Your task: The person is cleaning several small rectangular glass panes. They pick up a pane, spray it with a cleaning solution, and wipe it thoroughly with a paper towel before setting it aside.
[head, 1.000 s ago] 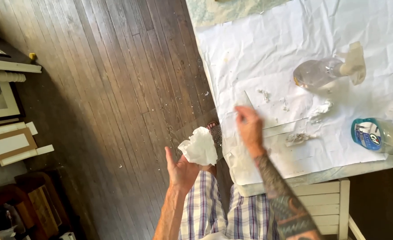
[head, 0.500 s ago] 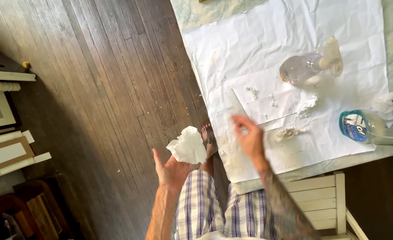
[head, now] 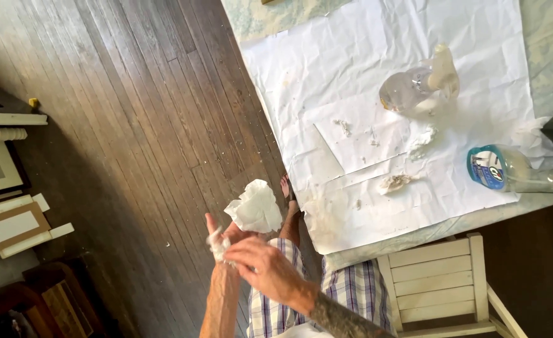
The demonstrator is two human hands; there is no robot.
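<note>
Head view: left hand (head: 226, 241) holds crumpled tissue (head: 254, 208) above the floor (head: 132, 125), beside the table (head: 414, 238). Right hand (head: 267, 266), loosely curled and holding nothing, touches the left.

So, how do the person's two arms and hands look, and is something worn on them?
Both arms are bare, with no sleeves, gloves, watch or rings visible. The right forearm carries a dense dark tattoo from the wrist upward. The left forearm shows no markings. The left hand has white paste smeared on its fingers; the right hand looks plain.
</note>
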